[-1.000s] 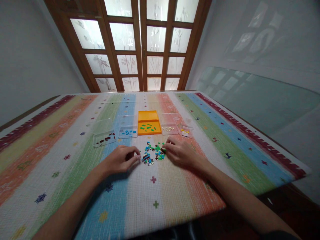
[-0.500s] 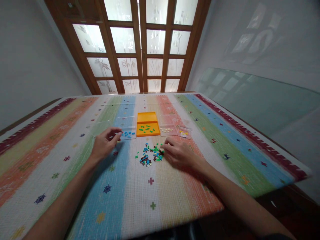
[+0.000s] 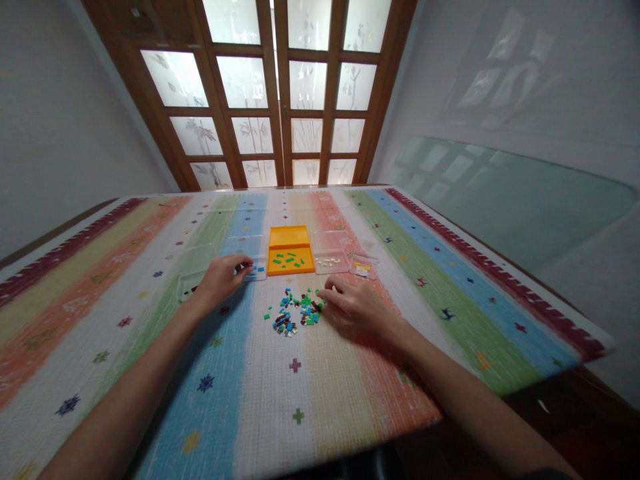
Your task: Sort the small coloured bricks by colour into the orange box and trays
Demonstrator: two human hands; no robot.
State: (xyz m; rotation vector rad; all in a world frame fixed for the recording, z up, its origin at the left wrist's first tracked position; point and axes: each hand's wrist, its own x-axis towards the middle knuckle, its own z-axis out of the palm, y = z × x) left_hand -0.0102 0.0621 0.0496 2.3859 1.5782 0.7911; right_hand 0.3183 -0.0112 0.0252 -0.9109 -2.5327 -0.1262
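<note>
Shifted with left hand (image 3: 223,280): from mixed bricks (image 3: 284,319), mid-frame, to clear box (image 3: 259,277), left of centre.
Curled with fingertips close there, likewise with right hand (image 3: 354,303) beside the bricks; cannot tell if gripping. Judged partway: some boxed by colour above centre, many left loose.

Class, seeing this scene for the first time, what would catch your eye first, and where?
Probably the bright orange box, open on the striped tablecloth with green pieces inside. Nearer, a multicoloured scatter of small pieces lies beside the right hand. At the back, wooden doors glow with light.
</note>
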